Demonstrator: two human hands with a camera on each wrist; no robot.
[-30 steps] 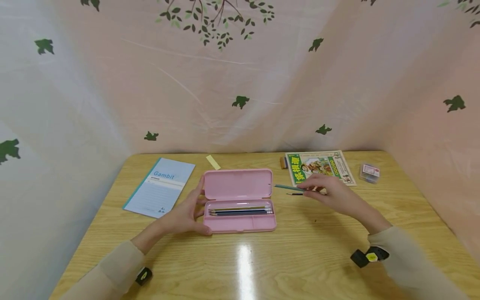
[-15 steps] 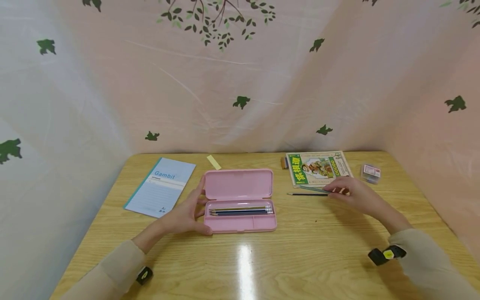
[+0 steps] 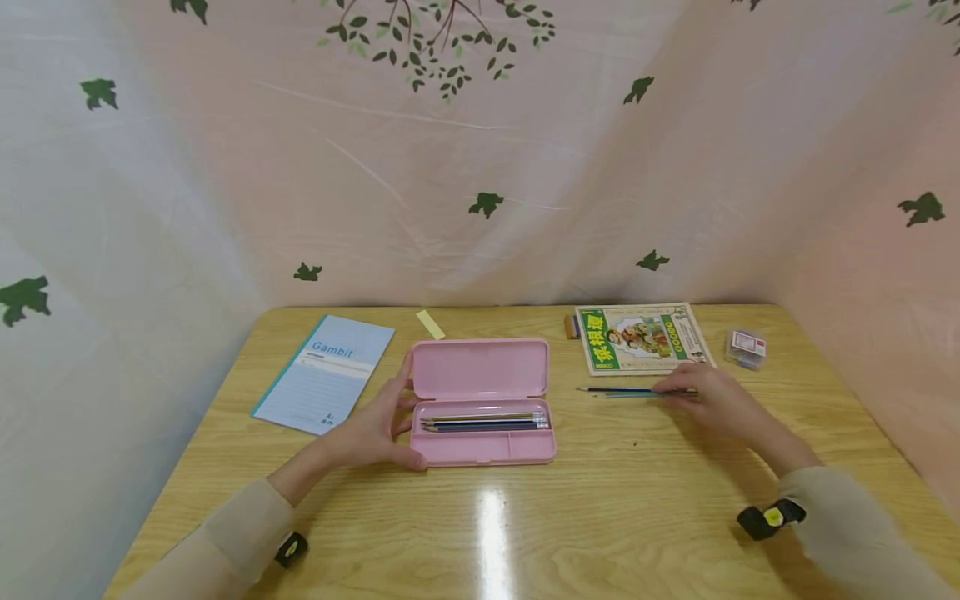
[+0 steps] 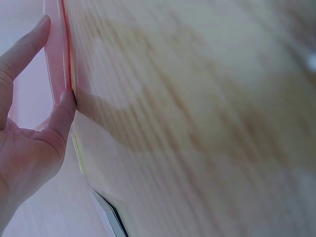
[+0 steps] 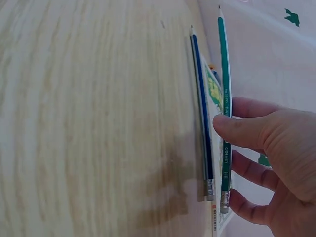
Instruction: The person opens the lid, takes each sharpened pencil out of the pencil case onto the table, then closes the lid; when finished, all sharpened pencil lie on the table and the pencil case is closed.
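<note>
In the head view, my left hand (image 3: 367, 429) rests against the left side of the pink pencil case (image 3: 480, 369), thumb at its front corner and a finger up along the raised lid. The case stands open with several pencils (image 3: 483, 426) lying in its rear compartment. To the right, my right hand (image 3: 701, 396) pinches a green pencil (image 5: 226, 74) between thumb and fingers near its eraser end, tip pointing left. A dark blue pencil (image 5: 201, 79) lies on the table alongside it. In the left wrist view, my fingers touch the case's pink edge (image 4: 58, 49).
A Gambit notebook (image 3: 324, 373) lies left of the case, and a yellow strip (image 3: 431, 325) behind it. Back right are an illustrated booklet (image 3: 641, 337), a small brown-and-blue item (image 3: 572, 327) at its left edge and a small clear box (image 3: 747, 348). A curtain (image 3: 480, 150) hangs behind the table.
My right hand has carried the green pencil to the right, away from the case, then brought it down to the near side of the blue pencil. My left hand stays at the case.
</note>
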